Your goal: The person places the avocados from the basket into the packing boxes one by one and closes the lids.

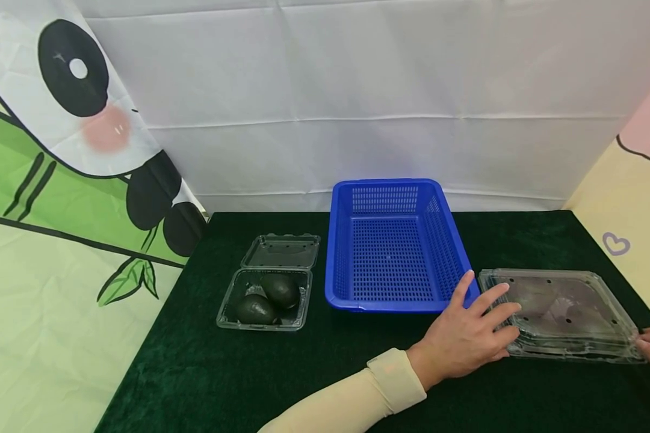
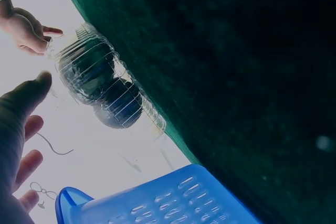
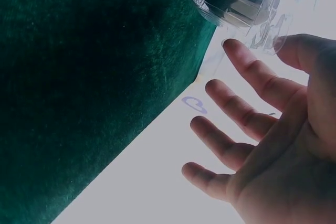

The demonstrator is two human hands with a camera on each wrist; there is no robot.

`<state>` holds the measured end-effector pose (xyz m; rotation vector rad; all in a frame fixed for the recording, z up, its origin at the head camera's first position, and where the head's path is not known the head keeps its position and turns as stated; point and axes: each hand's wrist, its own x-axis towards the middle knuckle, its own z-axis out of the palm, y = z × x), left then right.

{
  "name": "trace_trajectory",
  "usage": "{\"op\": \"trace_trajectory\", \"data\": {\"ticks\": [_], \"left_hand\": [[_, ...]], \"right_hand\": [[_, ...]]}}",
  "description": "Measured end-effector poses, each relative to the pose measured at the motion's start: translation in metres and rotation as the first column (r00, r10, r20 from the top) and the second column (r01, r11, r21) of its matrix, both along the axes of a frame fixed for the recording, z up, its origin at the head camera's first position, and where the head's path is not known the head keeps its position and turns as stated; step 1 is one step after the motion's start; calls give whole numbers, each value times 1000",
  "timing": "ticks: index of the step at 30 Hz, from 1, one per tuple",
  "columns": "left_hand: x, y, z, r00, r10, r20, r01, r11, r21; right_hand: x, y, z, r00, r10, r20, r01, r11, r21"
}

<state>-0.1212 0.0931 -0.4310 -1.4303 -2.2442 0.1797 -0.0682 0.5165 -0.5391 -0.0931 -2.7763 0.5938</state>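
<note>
At the right lies a closed clear plastic clamshell box (image 1: 566, 310). Through its ribbed wall, dark rounded things (image 2: 86, 72) show in the left wrist view; their kind is unclear. My left hand (image 1: 463, 337) reaches over the box's left end, fingers spread and holding nothing. In the left wrist view its thumb looks apart from the plastic. My right hand (image 3: 273, 114) is at the box's right front corner. Its thumb touches a plastic tab (image 3: 275, 38) there; the index fingertip is close by, and the other fingers are spread. Most of this hand lies outside the head view.
A blue perforated plastic basket (image 1: 333, 252) stands left of the closed box, partly behind my left hand. Farther left, a smaller clear clamshell (image 1: 281, 252) lies with its lid back, holding two dark avocados (image 1: 268, 297). Dark green cloth (image 1: 195, 361) covers the table; printed curtains surround it.
</note>
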Motion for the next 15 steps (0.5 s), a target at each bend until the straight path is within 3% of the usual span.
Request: {"op": "trace_trajectory", "data": {"ticks": [15], "left_hand": [[0,9,1,999,33,21,-31,994,-104]], "right_hand": [[-1,-2,1,999,-45,16,45,999,25]]}}
